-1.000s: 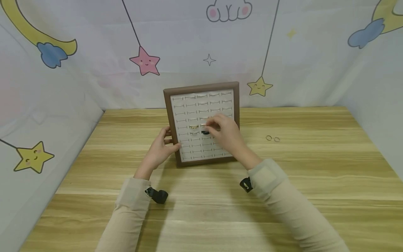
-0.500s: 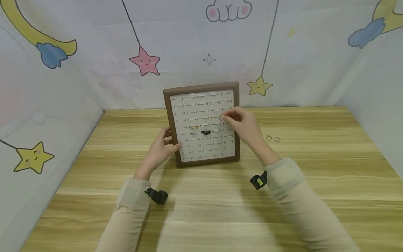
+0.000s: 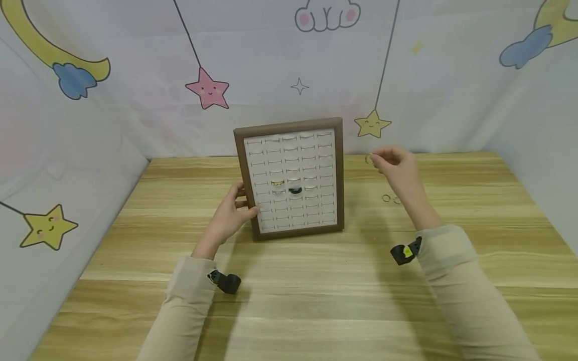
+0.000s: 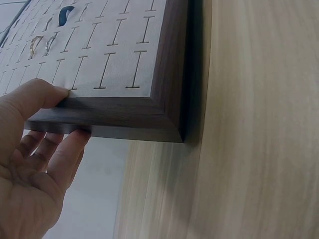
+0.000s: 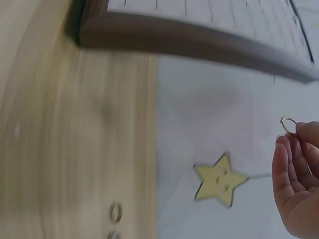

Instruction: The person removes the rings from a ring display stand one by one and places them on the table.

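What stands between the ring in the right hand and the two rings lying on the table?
Nothing visible. The right hand pinches the thin ring above bare wooden table, with the two rings just below it.

Left hand (image 3: 228, 213): thumb on top, fingers curled under, gripping at centre-left.
Right hand (image 3: 399, 170): raised to the right, fingertips (image 5: 299, 130) pinched together.
Arms: both sleeved, reaching forward.

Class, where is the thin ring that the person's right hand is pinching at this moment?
In the head view, the thin ring is pinched by the right hand, in the air right of the ring display board, above two loose rings on the table.
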`<state>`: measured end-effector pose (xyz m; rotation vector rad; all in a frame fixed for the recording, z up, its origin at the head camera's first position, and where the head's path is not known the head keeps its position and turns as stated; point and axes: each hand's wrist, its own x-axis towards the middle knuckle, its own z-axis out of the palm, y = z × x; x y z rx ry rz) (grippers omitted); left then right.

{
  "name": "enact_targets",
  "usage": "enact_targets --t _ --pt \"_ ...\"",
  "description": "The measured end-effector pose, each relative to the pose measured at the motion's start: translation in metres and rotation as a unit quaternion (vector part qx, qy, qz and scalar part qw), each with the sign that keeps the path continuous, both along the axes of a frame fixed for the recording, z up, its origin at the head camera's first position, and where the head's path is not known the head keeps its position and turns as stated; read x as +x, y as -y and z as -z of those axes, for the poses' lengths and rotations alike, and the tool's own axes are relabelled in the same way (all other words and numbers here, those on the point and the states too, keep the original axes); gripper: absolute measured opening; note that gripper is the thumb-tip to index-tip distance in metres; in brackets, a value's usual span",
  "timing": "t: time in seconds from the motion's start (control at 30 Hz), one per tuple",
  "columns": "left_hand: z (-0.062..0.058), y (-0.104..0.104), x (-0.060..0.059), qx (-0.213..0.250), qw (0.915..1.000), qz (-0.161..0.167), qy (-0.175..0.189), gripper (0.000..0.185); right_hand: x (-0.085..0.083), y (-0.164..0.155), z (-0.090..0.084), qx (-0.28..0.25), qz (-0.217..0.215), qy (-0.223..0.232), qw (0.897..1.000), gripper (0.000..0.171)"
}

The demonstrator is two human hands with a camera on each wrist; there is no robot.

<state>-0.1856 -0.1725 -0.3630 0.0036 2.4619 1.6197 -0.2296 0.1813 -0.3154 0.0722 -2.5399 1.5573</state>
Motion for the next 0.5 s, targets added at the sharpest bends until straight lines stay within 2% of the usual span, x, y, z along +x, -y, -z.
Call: enact_targets --t 0.23,0.5 --pt "0.0 0.0 0.001 -0.003 1.0 0.001 0.002 0.074 -0.004 -0.042 0.024 0.042 0.039 0.062 0.996 0.043" --pt "0.0 0.001 0.001 -0.004 1.0 0.005 0.001 0.074 -0.003 -0.069 0.048 0.116 0.049 0.145 0.981 0.04"
